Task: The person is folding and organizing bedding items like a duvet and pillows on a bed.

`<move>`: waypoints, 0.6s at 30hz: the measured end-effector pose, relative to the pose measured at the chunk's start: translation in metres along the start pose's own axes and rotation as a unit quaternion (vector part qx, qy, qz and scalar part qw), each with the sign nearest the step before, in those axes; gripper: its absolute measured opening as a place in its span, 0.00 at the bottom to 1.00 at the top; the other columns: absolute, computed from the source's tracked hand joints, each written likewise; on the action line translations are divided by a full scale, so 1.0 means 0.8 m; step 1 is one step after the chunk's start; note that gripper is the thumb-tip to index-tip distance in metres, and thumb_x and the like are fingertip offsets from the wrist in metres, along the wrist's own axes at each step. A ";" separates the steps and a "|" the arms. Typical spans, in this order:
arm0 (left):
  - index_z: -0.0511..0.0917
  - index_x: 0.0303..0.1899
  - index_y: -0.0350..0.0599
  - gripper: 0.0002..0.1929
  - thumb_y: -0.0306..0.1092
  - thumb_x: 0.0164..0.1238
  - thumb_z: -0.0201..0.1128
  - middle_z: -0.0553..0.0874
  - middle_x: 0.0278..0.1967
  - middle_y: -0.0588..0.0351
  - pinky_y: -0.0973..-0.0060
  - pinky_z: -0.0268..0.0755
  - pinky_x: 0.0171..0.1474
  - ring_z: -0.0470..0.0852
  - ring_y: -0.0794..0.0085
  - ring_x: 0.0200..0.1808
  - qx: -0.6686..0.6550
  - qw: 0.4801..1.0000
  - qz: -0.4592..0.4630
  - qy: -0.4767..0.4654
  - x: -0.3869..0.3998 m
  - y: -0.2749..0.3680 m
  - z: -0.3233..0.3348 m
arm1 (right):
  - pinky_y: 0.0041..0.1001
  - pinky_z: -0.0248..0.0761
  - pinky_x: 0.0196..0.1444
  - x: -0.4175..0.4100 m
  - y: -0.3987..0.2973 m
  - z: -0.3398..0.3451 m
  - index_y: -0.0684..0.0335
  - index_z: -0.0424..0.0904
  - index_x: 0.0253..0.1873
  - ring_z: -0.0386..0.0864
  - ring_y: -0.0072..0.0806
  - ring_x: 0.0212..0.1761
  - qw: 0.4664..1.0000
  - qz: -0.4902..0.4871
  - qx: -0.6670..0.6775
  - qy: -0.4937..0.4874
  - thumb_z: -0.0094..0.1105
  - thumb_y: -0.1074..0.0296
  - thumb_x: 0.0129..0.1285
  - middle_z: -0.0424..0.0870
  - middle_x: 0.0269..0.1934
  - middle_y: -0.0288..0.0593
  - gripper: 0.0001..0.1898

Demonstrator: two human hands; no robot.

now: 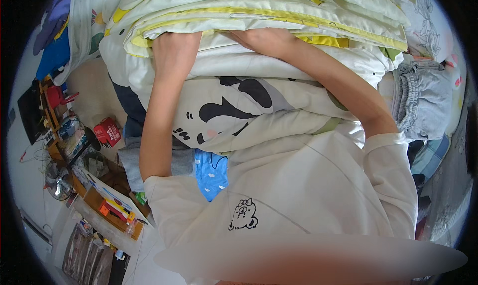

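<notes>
A white quilt or cover with yellow trim (261, 14) lies folded in thick layers across the top of the view. The back of my left hand (177, 46) shows at its lower edge, with the fingers hidden in the folds. To the right, my right hand (263, 40) reaches under the same trimmed edge, its fingers also covered. Whether either hand grips the fabric cannot be seen. Nearer my body, below both hands, lies a cream fabric with a black animal-like print (231, 109). A blue cloth with white hearts (211, 173) shows beside my shirt.
Grey folded clothes (425, 98) are piled at the right. On the left are a red box (107, 132), a metal fan (59, 180), a red plastic stool or chair (56, 96) and a wooden shelf (97, 204) with toys. Blue and purple fabrics (56, 53) hang at the upper left.
</notes>
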State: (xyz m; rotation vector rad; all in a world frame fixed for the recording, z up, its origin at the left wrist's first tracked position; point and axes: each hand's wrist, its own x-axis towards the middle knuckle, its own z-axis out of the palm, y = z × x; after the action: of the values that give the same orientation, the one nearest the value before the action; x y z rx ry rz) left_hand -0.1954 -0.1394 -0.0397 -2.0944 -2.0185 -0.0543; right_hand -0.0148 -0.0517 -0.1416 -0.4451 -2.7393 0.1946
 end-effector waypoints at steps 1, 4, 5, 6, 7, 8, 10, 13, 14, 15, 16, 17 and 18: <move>0.86 0.41 0.44 0.11 0.37 0.61 0.66 0.88 0.37 0.50 0.61 0.79 0.39 0.86 0.55 0.35 -0.004 1.000 0.004 0.007 -0.001 -0.001 0.001 | 0.32 0.60 0.72 0.003 -0.003 -0.011 0.46 0.65 0.70 0.67 0.35 0.70 1.000 -0.006 -0.024 -0.011 0.44 0.56 0.73 0.66 0.72 0.37 0.23; 0.85 0.42 0.44 0.11 0.36 0.60 0.67 0.87 0.44 0.51 0.61 0.78 0.44 0.86 0.56 0.41 -0.006 0.999 0.035 0.008 0.001 -0.005 0.008 | 0.33 0.60 0.71 0.010 -0.009 -0.034 0.47 0.66 0.70 0.67 0.36 0.69 1.000 0.003 -0.028 -0.009 0.44 0.56 0.73 0.66 0.71 0.38 0.23; 0.85 0.42 0.44 0.11 0.36 0.60 0.67 0.87 0.44 0.51 0.61 0.78 0.44 0.86 0.56 0.41 -0.006 0.999 0.034 0.008 0.002 -0.008 0.007 | 0.33 0.60 0.71 0.011 -0.010 -0.037 0.47 0.66 0.70 0.68 0.36 0.69 1.000 0.017 -0.008 0.003 0.44 0.55 0.73 0.67 0.71 0.38 0.22; 0.86 0.43 0.45 0.11 0.35 0.59 0.67 0.86 0.45 0.52 0.62 0.77 0.47 0.85 0.57 0.44 0.018 0.996 0.083 0.019 0.006 -0.011 0.004 | 0.33 0.60 0.71 0.011 -0.008 -0.033 0.47 0.66 0.70 0.68 0.36 0.69 1.000 0.019 -0.008 0.002 0.44 0.55 0.73 0.67 0.71 0.38 0.22; 0.86 0.43 0.47 0.11 0.34 0.59 0.66 0.86 0.46 0.53 0.62 0.76 0.50 0.84 0.58 0.47 0.041 0.990 0.132 0.029 0.010 -0.012 0.002 | 0.29 0.64 0.69 0.012 -0.004 -0.027 0.48 0.64 0.72 0.69 0.31 0.69 0.996 -0.006 -0.083 -0.016 0.47 0.54 0.72 0.67 0.70 0.37 0.25; 0.86 0.43 0.47 0.11 0.34 0.59 0.66 0.86 0.46 0.53 0.62 0.76 0.50 0.84 0.58 0.47 0.040 0.990 0.133 0.029 0.014 -0.012 0.000 | 0.25 0.67 0.67 0.011 -0.001 -0.023 0.50 0.61 0.73 0.69 0.26 0.68 0.987 -0.031 -0.156 -0.034 0.50 0.53 0.71 0.67 0.70 0.35 0.28; 0.86 0.43 0.49 0.11 0.33 0.58 0.66 0.86 0.46 0.56 0.65 0.75 0.51 0.84 0.61 0.48 0.066 0.984 0.165 0.022 0.018 -0.018 -0.002 | 0.24 0.69 0.64 0.007 -0.004 -0.024 0.49 0.61 0.73 0.71 0.26 0.67 0.995 -0.021 -0.102 -0.009 0.51 0.52 0.71 0.68 0.70 0.35 0.28; 0.86 0.43 0.51 0.11 0.33 0.58 0.67 0.86 0.46 0.57 0.65 0.75 0.52 0.84 0.62 0.48 0.070 0.981 0.181 0.009 0.019 -0.023 -0.001 | 0.24 0.73 0.60 0.006 -0.004 -0.024 0.49 0.61 0.73 0.74 0.27 0.64 0.998 -0.007 -0.053 0.035 0.52 0.51 0.70 0.69 0.69 0.35 0.29; 0.86 0.43 0.51 0.11 0.33 0.58 0.67 0.86 0.46 0.57 0.65 0.75 0.52 0.84 0.62 0.48 0.070 0.981 0.181 0.008 0.019 -0.025 0.001 | 0.24 0.74 0.59 0.006 -0.004 -0.024 0.49 0.61 0.73 0.75 0.27 0.63 0.997 -0.003 -0.058 0.053 0.53 0.50 0.70 0.69 0.69 0.35 0.29; 0.86 0.43 0.51 0.11 0.33 0.58 0.67 0.87 0.46 0.57 0.66 0.76 0.51 0.84 0.62 0.47 0.075 0.979 0.186 0.029 0.019 -0.027 0.004 | 0.24 0.74 0.59 0.009 -0.004 -0.025 0.49 0.61 0.73 0.75 0.27 0.63 0.997 -0.003 -0.058 0.053 0.53 0.50 0.70 0.69 0.69 0.35 0.29; 0.87 0.43 0.52 0.10 0.34 0.59 0.67 0.87 0.45 0.57 0.66 0.76 0.50 0.85 0.62 0.46 0.079 0.977 0.190 0.050 0.019 -0.028 0.007 | 0.24 0.74 0.58 0.012 -0.004 -0.027 0.50 0.63 0.72 0.76 0.27 0.61 0.995 -0.003 -0.060 0.078 0.53 0.50 0.70 0.72 0.67 0.36 0.28; 0.87 0.43 0.52 0.10 0.34 0.59 0.67 0.87 0.45 0.57 0.66 0.76 0.50 0.85 0.62 0.46 0.079 0.977 0.190 0.050 0.018 -0.028 0.009 | 0.25 0.74 0.58 0.013 -0.004 -0.028 0.50 0.65 0.71 0.78 0.27 0.60 0.993 -0.003 -0.062 0.103 0.53 0.51 0.71 0.74 0.65 0.36 0.27; 0.87 0.42 0.51 0.10 0.34 0.58 0.68 0.87 0.43 0.57 0.66 0.77 0.48 0.85 0.62 0.44 0.079 0.976 0.191 0.068 0.017 -0.028 0.011 | 0.25 0.74 0.58 0.014 -0.004 -0.029 0.50 0.65 0.71 0.78 0.27 0.60 0.993 -0.002 -0.063 0.103 0.53 0.51 0.71 0.74 0.65 0.36 0.27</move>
State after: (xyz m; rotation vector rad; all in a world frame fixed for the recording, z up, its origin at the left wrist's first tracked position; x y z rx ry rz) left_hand -0.2182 -0.1235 -0.0427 -2.2656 -1.4636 0.0286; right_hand -0.0170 -0.0494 -0.1160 -0.4664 -2.5572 -0.0240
